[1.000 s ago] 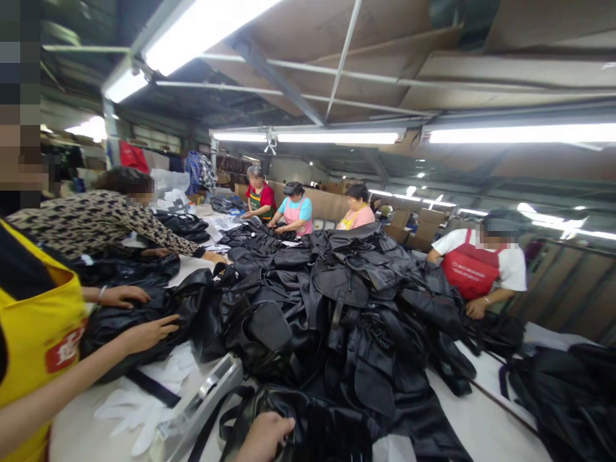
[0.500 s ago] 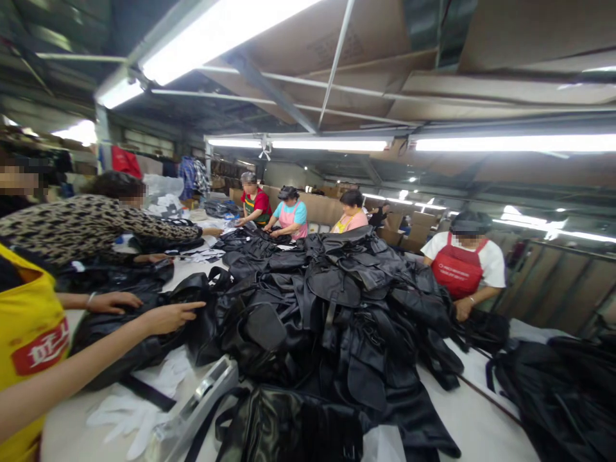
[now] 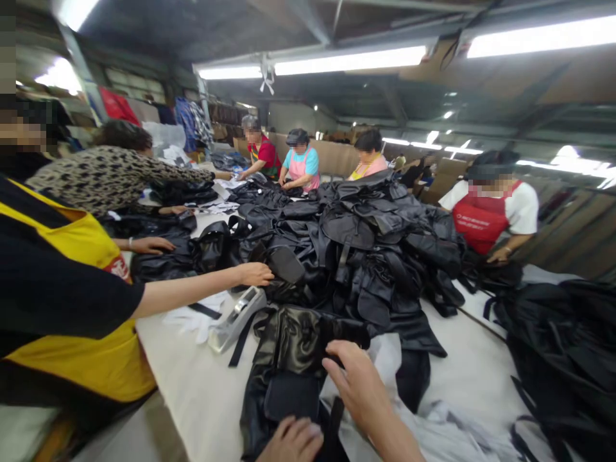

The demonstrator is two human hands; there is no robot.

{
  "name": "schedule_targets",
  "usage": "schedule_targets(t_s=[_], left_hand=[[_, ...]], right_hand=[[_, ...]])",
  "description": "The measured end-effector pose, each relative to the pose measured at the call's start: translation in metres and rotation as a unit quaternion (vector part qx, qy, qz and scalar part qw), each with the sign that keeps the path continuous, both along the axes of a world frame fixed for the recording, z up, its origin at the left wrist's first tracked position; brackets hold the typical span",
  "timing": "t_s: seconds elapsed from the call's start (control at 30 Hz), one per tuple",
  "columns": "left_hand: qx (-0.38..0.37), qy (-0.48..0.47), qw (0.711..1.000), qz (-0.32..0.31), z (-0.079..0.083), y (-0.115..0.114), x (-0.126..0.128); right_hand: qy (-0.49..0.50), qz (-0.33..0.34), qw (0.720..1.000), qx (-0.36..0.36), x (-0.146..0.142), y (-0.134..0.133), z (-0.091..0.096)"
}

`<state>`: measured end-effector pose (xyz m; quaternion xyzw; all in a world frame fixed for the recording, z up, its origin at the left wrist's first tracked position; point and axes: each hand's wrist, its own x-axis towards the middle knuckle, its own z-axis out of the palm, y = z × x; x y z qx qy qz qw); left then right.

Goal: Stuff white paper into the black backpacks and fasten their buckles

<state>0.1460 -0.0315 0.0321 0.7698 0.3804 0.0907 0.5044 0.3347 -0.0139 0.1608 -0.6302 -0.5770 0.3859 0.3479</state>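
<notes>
A black leather bag (image 3: 289, 359) lies on the white table (image 3: 202, 391) right in front of me. My right hand (image 3: 359, 382) rests flat on its upper right part, fingers stretched out. My left hand (image 3: 289, 439) sits at the bag's near edge at the bottom of the view, fingers curled on the black material. Behind the bag rises a big heap of black bags (image 3: 356, 250).
A person in a yellow apron (image 3: 77, 301) at my left reaches an arm (image 3: 202, 285) to the heap, beside a tape dispenser (image 3: 235, 319) and white gloves (image 3: 192, 317). Several other workers stand around the table. More black bags (image 3: 563, 359) lie at the right.
The view has tilted down and both my hands have come onto the black bag before me. The neighbour's arm has stretched further right to the heap.
</notes>
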Motion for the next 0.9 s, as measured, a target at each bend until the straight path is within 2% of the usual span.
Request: schedule_targets(t_s=[0.03,0.1,0.17,0.27,0.33,0.4,0.5,0.6,0.7,0.83,0.9], left_hand=[[0.022,0.027,0.999,-0.013,0.001,-0.004,-0.001],[0.084,0.108,0.989,-0.05,0.004,-0.005,-0.004],[0.127,0.19,0.971,-0.073,0.007,-0.002,-0.006],[0.123,0.248,0.958,-0.079,0.018,0.003,-0.014],[0.125,0.261,0.954,-0.074,0.03,0.011,-0.027],[0.146,0.267,0.951,-0.049,0.046,0.022,-0.046],[0.183,0.285,0.941,-0.008,0.065,0.041,-0.076],[0.201,0.312,0.928,-0.03,0.07,0.05,-0.085],[0.216,0.324,0.919,-0.058,0.064,0.048,-0.064],[0.25,0.229,0.94,0.023,0.065,0.057,-0.009],[0.224,0.15,0.962,0.05,0.068,0.07,0.023]], right_hand=[[-0.121,0.031,0.991,0.036,0.003,0.003,-0.017],[-0.31,0.04,0.949,0.04,0.015,-0.002,-0.052],[-0.401,0.04,0.915,0.023,0.029,-0.017,-0.08],[-0.403,0.067,0.913,0.014,0.046,-0.039,-0.101],[-0.373,0.096,0.923,0.012,0.052,-0.046,-0.104],[-0.344,0.094,0.934,-0.004,0.055,-0.044,-0.105],[-0.291,-0.008,0.956,-0.024,0.06,-0.026,-0.105],[-0.234,-0.122,0.964,-0.027,0.066,0.0,-0.106],[-0.199,-0.158,0.967,-0.035,0.067,0.025,-0.111],[-0.148,-0.161,0.975,-0.038,0.063,0.046,-0.119],[-0.129,-0.163,0.977,-0.04,0.062,0.051,-0.12]])
